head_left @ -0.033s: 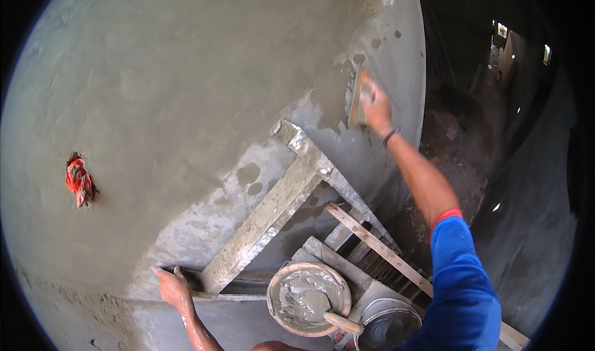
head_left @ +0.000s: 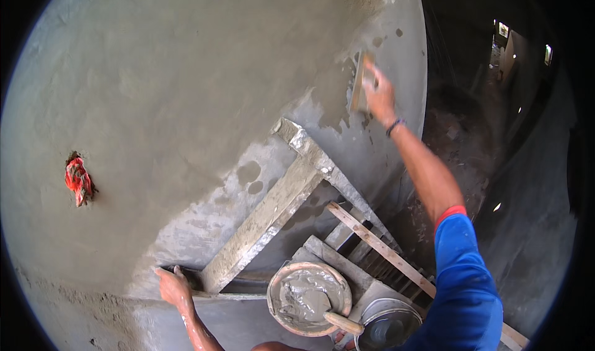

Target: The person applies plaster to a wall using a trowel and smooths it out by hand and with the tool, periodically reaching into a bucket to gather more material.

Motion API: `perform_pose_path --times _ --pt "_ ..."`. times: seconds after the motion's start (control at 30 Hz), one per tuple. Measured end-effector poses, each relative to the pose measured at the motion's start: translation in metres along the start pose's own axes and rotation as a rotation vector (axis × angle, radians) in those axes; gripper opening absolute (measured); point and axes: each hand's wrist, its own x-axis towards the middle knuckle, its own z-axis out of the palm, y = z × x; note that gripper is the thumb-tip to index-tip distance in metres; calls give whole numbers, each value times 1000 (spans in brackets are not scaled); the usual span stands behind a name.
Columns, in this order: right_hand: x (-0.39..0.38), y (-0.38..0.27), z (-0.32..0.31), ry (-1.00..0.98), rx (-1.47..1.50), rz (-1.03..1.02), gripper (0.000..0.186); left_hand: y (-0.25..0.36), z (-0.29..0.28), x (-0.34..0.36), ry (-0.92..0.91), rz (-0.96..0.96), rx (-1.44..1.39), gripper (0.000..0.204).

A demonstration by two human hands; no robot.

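Observation:
My right hand is closed on a plastering trowel, whose long edge lies against the wall. The trowel is at the border between damp grey plaster and paler, smoother wall; motion blurs it slightly. Lower left, my left hand rests at a ledge beside a dark gap, next to the foot of a plaster-crusted timber brace. Its forefinger and thumb are apart; the other fingers are mostly hidden. A round tub of wet grey mortar stands below the brace, a wooden-handled tool lying across its rim.
A bucket of dark liquid stands right of the tub. A pale wooden batten slants past slatted boards. Red crumpled plastic pokes from the wall at left. Beyond the wall's right edge lies a dark, rubble-strewn area.
My right hand and the trowel have shifted slightly up along the wall. The left hand stays where it was.

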Motion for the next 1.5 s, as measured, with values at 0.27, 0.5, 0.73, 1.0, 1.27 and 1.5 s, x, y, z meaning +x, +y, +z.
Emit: perform_pose_path --times 0.27,0.5,0.73,1.0,1.27,1.5 --pt "13 -139 38 -41 59 -367 50 14 -13 -2 -74 -80 37 56" --pt "-60 -26 21 -121 -22 -287 53 8 -10 -1 -46 -54 16 60" --pt "-46 -120 52 -166 67 -409 53 4 -6 0 -61 -74 53 58" --pt "-142 29 -48 -409 45 -183 54 3 1 1 -78 -23 27 59" --pt "-147 6 -174 -872 1274 1054 49 -11 14 9 -136 -47 62 68" --pt "-183 -62 -210 -1284 793 1007 57 -34 26 27 -177 82 88 68"
